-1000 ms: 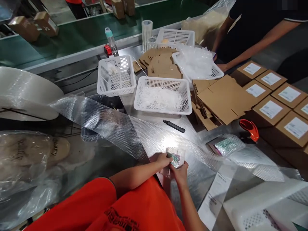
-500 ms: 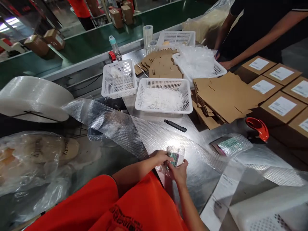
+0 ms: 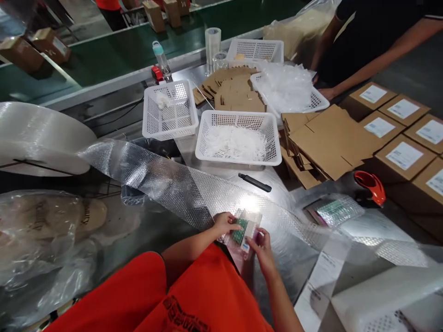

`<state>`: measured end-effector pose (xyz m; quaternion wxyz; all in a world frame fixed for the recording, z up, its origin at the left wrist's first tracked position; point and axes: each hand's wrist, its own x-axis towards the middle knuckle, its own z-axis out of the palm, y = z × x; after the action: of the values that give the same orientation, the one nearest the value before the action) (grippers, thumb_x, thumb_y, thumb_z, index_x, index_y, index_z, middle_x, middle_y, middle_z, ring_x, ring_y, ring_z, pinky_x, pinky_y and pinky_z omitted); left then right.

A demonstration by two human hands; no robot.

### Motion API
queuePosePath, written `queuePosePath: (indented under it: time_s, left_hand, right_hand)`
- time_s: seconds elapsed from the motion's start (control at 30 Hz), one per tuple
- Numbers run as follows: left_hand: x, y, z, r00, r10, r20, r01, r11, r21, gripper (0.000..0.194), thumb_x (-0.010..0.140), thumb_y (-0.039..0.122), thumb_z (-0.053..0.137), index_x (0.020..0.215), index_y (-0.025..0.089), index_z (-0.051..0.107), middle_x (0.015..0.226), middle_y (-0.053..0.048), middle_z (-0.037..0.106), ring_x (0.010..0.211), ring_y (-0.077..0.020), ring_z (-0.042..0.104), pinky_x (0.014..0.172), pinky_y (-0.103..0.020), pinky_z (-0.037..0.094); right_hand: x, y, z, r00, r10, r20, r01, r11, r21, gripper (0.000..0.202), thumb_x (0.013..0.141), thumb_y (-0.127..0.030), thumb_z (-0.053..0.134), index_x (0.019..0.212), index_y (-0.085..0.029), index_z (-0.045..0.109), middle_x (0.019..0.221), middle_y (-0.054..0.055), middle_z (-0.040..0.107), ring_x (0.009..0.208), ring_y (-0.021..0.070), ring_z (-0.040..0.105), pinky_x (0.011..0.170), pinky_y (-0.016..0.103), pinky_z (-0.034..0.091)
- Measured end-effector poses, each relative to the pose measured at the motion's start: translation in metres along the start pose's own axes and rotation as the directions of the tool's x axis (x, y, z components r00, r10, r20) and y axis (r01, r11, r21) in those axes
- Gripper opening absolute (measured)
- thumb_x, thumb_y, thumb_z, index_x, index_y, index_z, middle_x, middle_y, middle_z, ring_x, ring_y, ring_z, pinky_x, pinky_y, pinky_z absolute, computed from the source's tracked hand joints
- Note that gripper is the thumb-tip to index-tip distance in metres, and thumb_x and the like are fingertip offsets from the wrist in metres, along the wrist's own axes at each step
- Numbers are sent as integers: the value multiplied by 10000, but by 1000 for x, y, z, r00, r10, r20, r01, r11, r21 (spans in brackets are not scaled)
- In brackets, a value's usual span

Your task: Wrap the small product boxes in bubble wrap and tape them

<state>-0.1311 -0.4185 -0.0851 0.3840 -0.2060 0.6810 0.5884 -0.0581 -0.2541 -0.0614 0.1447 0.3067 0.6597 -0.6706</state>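
Observation:
A small flat packet in bubble wrap (image 3: pixel 240 231), green and white with pinkish edges, lies between my hands near the table's front edge. My left hand (image 3: pixel 225 224) grips its left side, thumb over the green part. On the right edge, my right hand (image 3: pixel 262 246) pinches the packet with thumb and fingers. Just beyond runs a long strip of bubble wrap (image 3: pixel 166 177), coming off a big roll (image 3: pixel 41 140) at the left. A black box cutter (image 3: pixel 255 182) rests on the metal table past the strip. What is inside the wrap cannot be made out exactly.
White baskets (image 3: pixel 238 161) stand behind the cutter, one holding white shreds. Flat cardboard (image 3: pixel 328 138) and labelled boxes (image 3: pixel 403 154) are at right. Another wrapped packet (image 3: pixel 337 210) lies near a red tape dispenser (image 3: pixel 371 184). A co-worker's arm (image 3: pixel 377 64) reaches in behind.
My right hand has shifted down and right along the packet, so more of its green and white face shows. Boxes on the green conveyor appear farther left. The view has moved slightly.

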Motion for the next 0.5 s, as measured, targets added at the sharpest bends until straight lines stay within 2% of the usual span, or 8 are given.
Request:
queuePosePath:
  time_s: [0.1, 0.2, 0.23, 0.3, 0.37, 0.43, 0.5]
  left_hand:
    - [1, 6, -19, 996, -32, -81, 47, 981, 190, 222, 776, 177, 744, 965, 164, 627, 634, 73, 552, 542, -113, 554, 594, -255, 482]
    - [1, 12, -28, 993, 1, -118, 30, 966, 258, 27, 811, 166, 681, 809, 159, 655, 651, 17, 606, 671, -155, 617, 681, -275, 488]
    - [-1, 13, -29, 992, 21, -127, 14, 962, 272, 76, 831, 178, 655, 757, 158, 657, 682, -4, 632, 736, -166, 629, 715, -274, 482]
    - [-6, 14, -28, 991, 59, -123, -22, 960, 281, 174, 868, 233, 622, 718, 158, 667, 746, -26, 671, 821, -176, 631, 748, -265, 465]
    - [-11, 14, -28, 993, 88, -85, -63, 964, 257, 187, 873, 282, 632, 751, 153, 691, 779, -21, 688, 818, -167, 616, 733, -252, 449]
    - [-15, 13, -32, 994, 99, -40, -87, 970, 225, 185, 868, 297, 644, 794, 140, 708, 768, -8, 686, 769, -149, 596, 700, -241, 440]
    - [-15, 13, -41, 996, 87, -15, -82, 974, 209, 212, 889, 304, 615, 834, 127, 718, 741, 1, 674, 718, -135, 581, 668, -237, 443]
  right_hand:
    - [1, -6, 32, 988, -8, -152, -23, 980, -198, 931, 481, -566, 806, 1229, -221, 371, 1141, 86, 623, 1016, 261, 634, 879, 386, 535]
    - [-3, -18, 66, 957, -1, -289, -131, 890, -436, 1108, 512, -590, 765, 1396, -143, 268, 1355, 214, 528, 1136, 344, 612, 939, 455, 505]
    - [-5, -22, 75, 950, 15, -311, -174, 853, -491, 1164, 535, -605, 755, 1451, -128, 218, 1397, 246, 500, 1149, 376, 610, 942, 491, 497]
    - [-11, -31, 89, 946, 43, -321, -231, 784, -576, 1213, 598, -645, 724, 1523, -127, 135, 1434, 276, 477, 1133, 417, 621, 910, 539, 497]
    - [-16, -39, 97, 953, 29, -303, -235, 701, -673, 1149, 693, -655, 655, 1550, -114, 113, 1458, 289, 452, 1130, 422, 625, 870, 534, 512]
    - [-18, -43, 99, 964, -10, -264, -203, 610, -766, 1071, 762, -630, 593, 1555, -80, 128, 1465, 303, 432, 1136, 424, 625, 845, 522, 524]
    - [-17, -43, 97, 977, -58, -205, -131, 595, -793, 1010, 776, -596, 587, 1551, -86, 189, 1451, 289, 445, 1159, 425, 614, 875, 522, 521]
